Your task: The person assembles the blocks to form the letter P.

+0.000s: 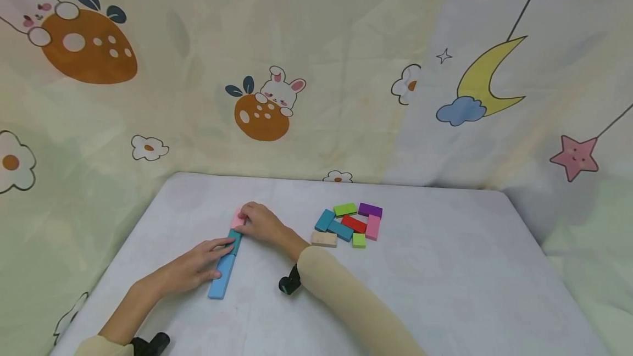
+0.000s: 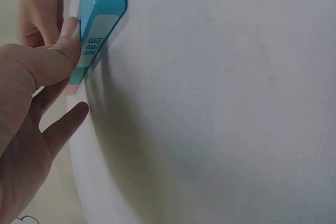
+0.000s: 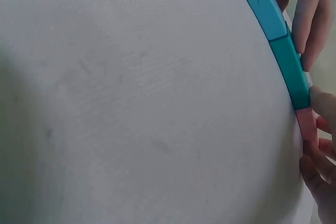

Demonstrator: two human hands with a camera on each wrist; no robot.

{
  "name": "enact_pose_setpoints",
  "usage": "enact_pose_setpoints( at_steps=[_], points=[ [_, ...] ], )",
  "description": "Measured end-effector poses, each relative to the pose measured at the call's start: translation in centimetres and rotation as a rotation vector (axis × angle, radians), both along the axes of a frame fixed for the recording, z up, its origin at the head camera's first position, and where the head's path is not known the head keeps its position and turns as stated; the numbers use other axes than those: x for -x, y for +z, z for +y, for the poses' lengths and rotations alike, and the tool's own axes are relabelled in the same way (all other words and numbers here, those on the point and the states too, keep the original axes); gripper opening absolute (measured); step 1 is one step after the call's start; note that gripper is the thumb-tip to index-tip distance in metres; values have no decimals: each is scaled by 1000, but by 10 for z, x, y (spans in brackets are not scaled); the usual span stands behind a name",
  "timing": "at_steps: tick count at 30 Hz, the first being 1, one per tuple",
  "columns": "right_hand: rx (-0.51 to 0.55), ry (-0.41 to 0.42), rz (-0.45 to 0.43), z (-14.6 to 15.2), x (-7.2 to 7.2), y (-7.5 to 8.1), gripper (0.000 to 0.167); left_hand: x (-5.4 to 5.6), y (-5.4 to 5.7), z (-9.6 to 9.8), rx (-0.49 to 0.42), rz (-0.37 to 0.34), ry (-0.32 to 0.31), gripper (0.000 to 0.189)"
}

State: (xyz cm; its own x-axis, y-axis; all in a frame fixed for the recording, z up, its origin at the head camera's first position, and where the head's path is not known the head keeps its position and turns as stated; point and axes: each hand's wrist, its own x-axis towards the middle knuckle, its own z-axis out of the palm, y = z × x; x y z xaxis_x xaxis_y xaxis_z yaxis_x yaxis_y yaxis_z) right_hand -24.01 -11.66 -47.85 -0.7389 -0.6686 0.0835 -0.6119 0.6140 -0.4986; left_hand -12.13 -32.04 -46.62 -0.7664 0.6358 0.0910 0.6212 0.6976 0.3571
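A light blue block (image 1: 222,279), a teal block (image 1: 234,242) and a pink block (image 1: 238,217) lie end to end in a straight row on the table. My left hand (image 1: 195,268) rests along the row's left side, thumb against the blue block and outstretched fingertips at the teal one. At the far end my right hand (image 1: 262,224) pinches the pink block. In the right wrist view the pink block (image 3: 306,125) meets the teal block (image 3: 290,72), and fingers of that hand partly cover it. White printed marking shows on a side of the blue block (image 2: 107,1) in the left wrist view.
Right of the row lies a loose group of blocks: a red block (image 1: 354,223), a purple block (image 1: 370,210), a wooden block (image 1: 323,239), another pink block (image 1: 373,227), plus green and blue ones. A patterned cloth (image 1: 336,70) hangs behind the white table (image 1: 445,268).
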Motion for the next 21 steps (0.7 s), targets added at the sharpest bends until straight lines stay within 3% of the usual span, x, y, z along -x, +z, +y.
enact_pose_setpoints(
  at_steps=[7,13,21],
  points=[
    [-47,48,47,5,1,0,29,1,4,6,37,18,10,56],
    [-18,50,37,9,-1,0,29,6,7,15,60,21,84,48],
    [-3,20,-23,9,-4,-6,33,12,11,18,74,-69,121,43]
  ],
)
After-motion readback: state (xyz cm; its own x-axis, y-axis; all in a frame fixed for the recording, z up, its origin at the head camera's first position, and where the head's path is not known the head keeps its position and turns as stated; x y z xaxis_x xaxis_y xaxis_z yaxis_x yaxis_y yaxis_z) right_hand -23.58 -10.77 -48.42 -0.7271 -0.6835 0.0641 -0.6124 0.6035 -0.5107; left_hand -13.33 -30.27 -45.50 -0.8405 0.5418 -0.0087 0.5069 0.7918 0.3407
